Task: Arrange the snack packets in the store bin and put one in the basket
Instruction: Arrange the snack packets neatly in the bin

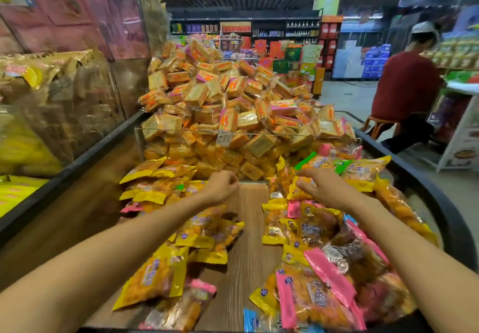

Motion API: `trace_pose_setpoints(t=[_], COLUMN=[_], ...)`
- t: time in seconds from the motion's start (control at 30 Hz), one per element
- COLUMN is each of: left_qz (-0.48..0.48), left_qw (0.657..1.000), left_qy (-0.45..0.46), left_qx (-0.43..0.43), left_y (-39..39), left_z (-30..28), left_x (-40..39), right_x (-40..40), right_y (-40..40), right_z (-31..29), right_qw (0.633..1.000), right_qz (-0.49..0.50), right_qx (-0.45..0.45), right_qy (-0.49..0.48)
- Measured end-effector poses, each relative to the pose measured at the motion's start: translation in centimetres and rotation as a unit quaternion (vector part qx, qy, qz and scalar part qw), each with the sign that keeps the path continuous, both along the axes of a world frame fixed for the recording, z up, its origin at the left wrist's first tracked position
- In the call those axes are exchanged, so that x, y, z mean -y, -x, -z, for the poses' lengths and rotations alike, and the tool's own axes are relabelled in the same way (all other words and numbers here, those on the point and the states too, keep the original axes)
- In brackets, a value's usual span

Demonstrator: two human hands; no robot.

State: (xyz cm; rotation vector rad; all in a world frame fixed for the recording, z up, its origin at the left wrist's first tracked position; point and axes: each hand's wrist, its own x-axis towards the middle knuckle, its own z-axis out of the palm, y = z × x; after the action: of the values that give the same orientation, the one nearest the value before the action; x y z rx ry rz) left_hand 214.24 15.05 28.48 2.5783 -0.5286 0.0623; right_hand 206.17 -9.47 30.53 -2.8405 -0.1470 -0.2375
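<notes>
Yellow and pink snack packets lie in two heaps on the wooden floor (pixel 250 231) of the store bin, one heap on the left (pixel 166 190) and one on the right (pixel 318 231). My left hand (pixel 222 187) hovers over the inner edge of the left heap, curled into a fist with nothing in it. My right hand (pixel 317 185) reaches over the right heap, and its fingers pinch a yellow packet (pixel 298 190) at the far end. No basket is in view.
A clear divider (pixel 181 135) at the back holds a tall pile of orange cracker packs (pixel 228 99). Clear bins of yellow snacks (pixel 51 104) stand on the left. A dark rim (pixel 420 177) curves round the bin's right side. A person in red (pixel 407 89) sits at the far right.
</notes>
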Motion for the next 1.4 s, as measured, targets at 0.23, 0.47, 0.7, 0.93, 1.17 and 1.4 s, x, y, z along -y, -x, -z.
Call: trace_pose_setpoints(t=[0.23,0.47,0.7,0.93,1.17,1.4], left_qz=[0.088,0.031,-0.075,-0.08,-0.036,-0.042], left_qw=[0.974,0.951,0.924,0.928,0.94,0.903], left_qy=[-0.083,0.037,0.106,0.147,0.256,0.355], left_qx=[-0.193,-0.305,-0.358,-0.333,-0.224,-0.238], left_y=[0.8,-0.2,0.0,1.3,4.0,6.9], left_z=[4.3,6.2,6.5,4.0,-2.7,-3.9], left_x=[8.2,8.4,9.2,7.4,-0.3,-5.2], right_x=[0.3,0.1,0.2,0.1,-1.5,-6.3], right_y=[-0.5,-0.7,-0.4,-0.2,0.4,1.7], right_z=[0.3,0.2,0.3,0.0,0.8,-1.4], right_qw=[1.0,1.0,1.0,1.0,0.999,0.991], right_qz=[-0.002,-0.014,-0.013,-0.012,-0.018,-0.064], right_qx=[-0.017,-0.003,0.009,0.001,-0.032,0.007], right_qy=[0.014,0.016,-0.014,-0.021,0.013,-0.117])
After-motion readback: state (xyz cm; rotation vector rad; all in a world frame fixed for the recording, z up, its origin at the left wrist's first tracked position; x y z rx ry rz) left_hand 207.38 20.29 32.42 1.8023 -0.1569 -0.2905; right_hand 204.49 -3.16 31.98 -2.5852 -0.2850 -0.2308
